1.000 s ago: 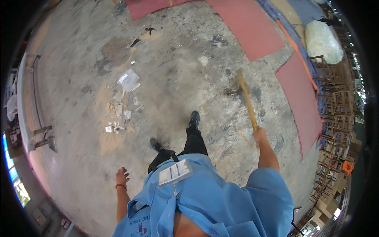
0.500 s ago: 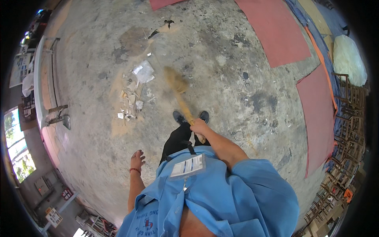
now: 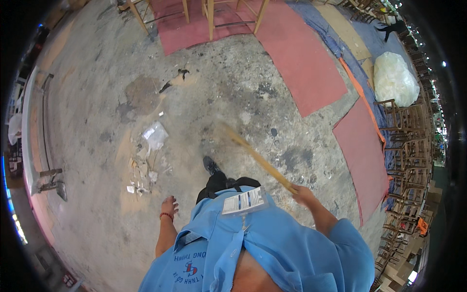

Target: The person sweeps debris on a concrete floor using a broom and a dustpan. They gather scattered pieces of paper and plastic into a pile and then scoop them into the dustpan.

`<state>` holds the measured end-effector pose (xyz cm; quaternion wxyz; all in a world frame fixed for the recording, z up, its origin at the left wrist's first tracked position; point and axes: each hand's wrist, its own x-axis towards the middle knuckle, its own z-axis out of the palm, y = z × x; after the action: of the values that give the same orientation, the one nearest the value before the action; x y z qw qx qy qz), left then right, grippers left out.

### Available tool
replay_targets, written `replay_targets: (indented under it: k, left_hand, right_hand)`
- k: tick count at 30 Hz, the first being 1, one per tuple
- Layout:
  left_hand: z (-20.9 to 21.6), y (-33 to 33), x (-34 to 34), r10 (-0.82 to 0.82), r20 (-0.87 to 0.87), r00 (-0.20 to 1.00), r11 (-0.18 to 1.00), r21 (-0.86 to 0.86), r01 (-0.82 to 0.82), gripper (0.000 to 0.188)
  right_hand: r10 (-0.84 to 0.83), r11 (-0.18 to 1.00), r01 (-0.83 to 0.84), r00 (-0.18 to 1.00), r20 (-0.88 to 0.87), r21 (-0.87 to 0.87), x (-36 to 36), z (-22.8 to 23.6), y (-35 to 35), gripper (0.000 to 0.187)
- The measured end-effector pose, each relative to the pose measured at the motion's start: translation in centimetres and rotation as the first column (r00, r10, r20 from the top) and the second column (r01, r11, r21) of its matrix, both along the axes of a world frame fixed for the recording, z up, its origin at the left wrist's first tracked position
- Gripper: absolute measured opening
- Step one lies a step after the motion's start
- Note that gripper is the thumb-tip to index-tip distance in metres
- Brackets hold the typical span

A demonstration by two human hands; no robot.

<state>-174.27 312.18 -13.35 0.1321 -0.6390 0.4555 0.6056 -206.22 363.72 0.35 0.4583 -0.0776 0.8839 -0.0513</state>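
My right hand (image 3: pixel 305 195) is closed round the end of a broom's yellowish handle (image 3: pixel 262 162), which slants forward and left over the floor. The broom's head is smeared by motion. My left hand (image 3: pixel 169 207) hangs free at my left side, its fingers loosely bent and apart, holding nothing. Ahead of it lies a heap of scraps and dust (image 3: pixel 140 170), with a clear plastic bag (image 3: pixel 155 136) at its far end. One black shoe (image 3: pixel 210 165) shows in front of me.
Stained grey concrete (image 3: pixel 194 107) surrounds me. Red mats (image 3: pixel 301 63) lie ahead and right, with wooden stool legs (image 3: pixel 211 22) on the far one. Stacked wooden chairs (image 3: pixel 408 141) and a big plastic-wrapped bundle (image 3: pixel 395 80) line the right side. A long metal-framed bench (image 3: pixel 31 131) stands left.
My right hand has swung outward to the right with the broom, whose handle now slants more to the left. The view has shifted, bringing stool legs in at the top. My left hand stays free.
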Motion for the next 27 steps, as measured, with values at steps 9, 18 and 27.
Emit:
replay_targets:
  k: [9,18,27]
  left_hand:
    - [3.1,-8.9,-14.4,-0.118,-0.160,0.980,0.987,-0.124,0.098,0.057]
    - [8.9,-5.8,-15.9,0.130,0.123,0.984,0.976,-0.189,-0.106,0.051]
    - [13.9,1.4,-20.5,0.295,0.195,0.936,0.948,-0.181,-0.261,0.052]
  right_hand:
    - [-0.750,0.660,0.729,0.630,-0.201,-0.180,-12.5,-4.2,5.0,0.040]
    - [-0.834,0.511,0.775,0.552,0.004,-0.372,-39.6,-16.9,-9.4,0.023]
    - [0.042,0.848,-0.044,0.999,-0.015,-0.528,-43.0,-26.6,-31.4,0.033]
